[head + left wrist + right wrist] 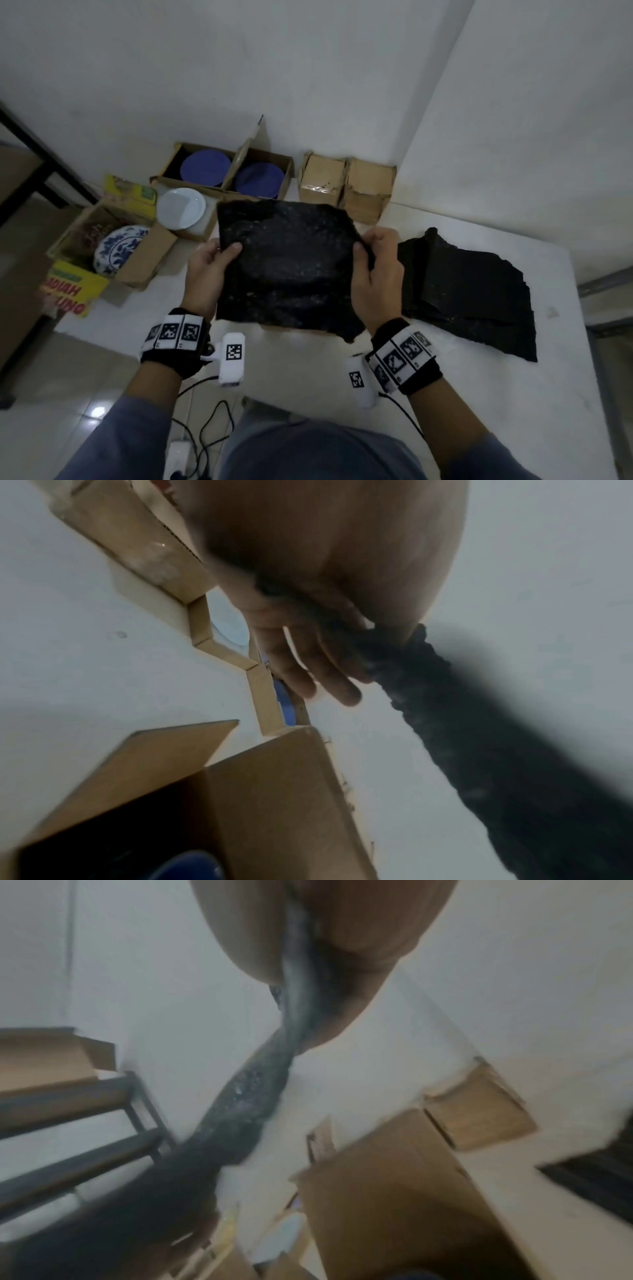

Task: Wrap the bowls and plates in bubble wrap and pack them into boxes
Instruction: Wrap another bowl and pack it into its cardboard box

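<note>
Far left on the white counter [479,394]: an open cardboard box [144,260] with yellow printed flaps, containing a round blue-and-white patterned plate [118,248] leaning at a tilt. Just beside it, a plain white plate [181,208], glossy and round, sits on a cardboard flap. Behind, against the wall, two open brown boxes [224,171] side by side, each holding a flat blue disc-shaped plate [205,168]. Centre: a black bubble wrap sheet [287,263], roughly square with ragged torn edges and a dimpled sheen, held up off the counter. The left hand [209,270] pinches its left edge, thumb on top and fingers beneath; the left wrist view confirms fingers extended under the sheet. The right hand [376,274] pinches the right edge likewise, thumb on the upper face. A cardboard edge shows beneath the sheet, mostly hidden by it. Behind and to the right, two closed taped cardboard boxes [346,188], creased. Far right: a loose stack of black bubble wrap [472,294] lying flat on the counter
</note>
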Available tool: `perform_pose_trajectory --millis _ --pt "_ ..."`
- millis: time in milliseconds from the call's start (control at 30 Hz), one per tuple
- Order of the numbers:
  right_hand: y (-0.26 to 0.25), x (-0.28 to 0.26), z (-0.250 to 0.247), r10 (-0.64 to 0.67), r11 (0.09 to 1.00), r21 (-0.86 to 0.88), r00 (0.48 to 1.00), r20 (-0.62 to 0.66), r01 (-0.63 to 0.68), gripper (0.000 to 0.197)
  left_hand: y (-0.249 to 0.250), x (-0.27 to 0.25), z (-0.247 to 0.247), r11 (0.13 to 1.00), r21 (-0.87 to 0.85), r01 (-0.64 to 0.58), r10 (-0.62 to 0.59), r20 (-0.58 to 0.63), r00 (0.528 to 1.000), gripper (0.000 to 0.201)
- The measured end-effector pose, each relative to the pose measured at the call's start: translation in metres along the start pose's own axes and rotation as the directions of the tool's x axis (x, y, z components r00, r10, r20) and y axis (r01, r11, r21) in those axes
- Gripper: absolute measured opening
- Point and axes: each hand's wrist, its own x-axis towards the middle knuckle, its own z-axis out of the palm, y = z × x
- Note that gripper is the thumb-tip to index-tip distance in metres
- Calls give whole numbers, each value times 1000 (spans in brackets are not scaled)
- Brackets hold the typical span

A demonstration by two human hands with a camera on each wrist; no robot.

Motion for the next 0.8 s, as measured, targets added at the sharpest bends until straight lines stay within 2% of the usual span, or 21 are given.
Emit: perform_pose_trajectory --millis 133,233,300,333,367,400,433,467,500,567,633,700,800 --pt "53 -10 6 142 978 -155 990 17 -137 16 -29 -7 -3 956 287 -59 72 -37 997 10" --pt "82 -20 9 217 946 -262 973 74 -191 13 -48 -10 -8 905 425 -35 62 -50 997 38" --pt "93 -24 11 238 929 -315 965 107 -194 14 -53 -17 -8 855 508 -107 165 -69 984 53" --pt "97 -25 12 233 925 -335 965 119 -182 14 -53 -21 -6 787 582 -205 270 -26 962 53" --pt "100 -26 13 224 919 -357 966 131 -165 15 -52 -25 -4 671 662 -333 375 85 923 50" --pt "102 -27 15 222 911 -382 965 143 -153 16 -52 -28 0 530 710 -464 428 249 869 45" --pt "103 -26 17 233 897 -414 961 151 -152 18 -54 -28 4 405 710 -577 422 415 806 41" --pt "103 -25 20 253 877 -454 955 153 -159 21 -57 -25 7 321 688 -651 363 545 756 40" --pt "102 -23 21 274 855 -489 951 144 -173 23 -60 -21 11 275 675 -684 281 624 729 42" --pt "98 -19 22 298 843 -493 949 98 -214 27 -69 -10 17 225 700 -677 125 669 733 52" --pt "91 -18 22 324 885 -376 943 79 -273 32 -78 -1 17 203 741 -640 18 651 759 64" --pt "85 -22 26 360 914 -246 925 125 -323 37 -85 5 11 182 773 -608 -23 622 783 71" --pt "80 -35 44 415 902 -232 879 234 -364 30 -96 9 -5 121 787 -605 -19 611 791 72"
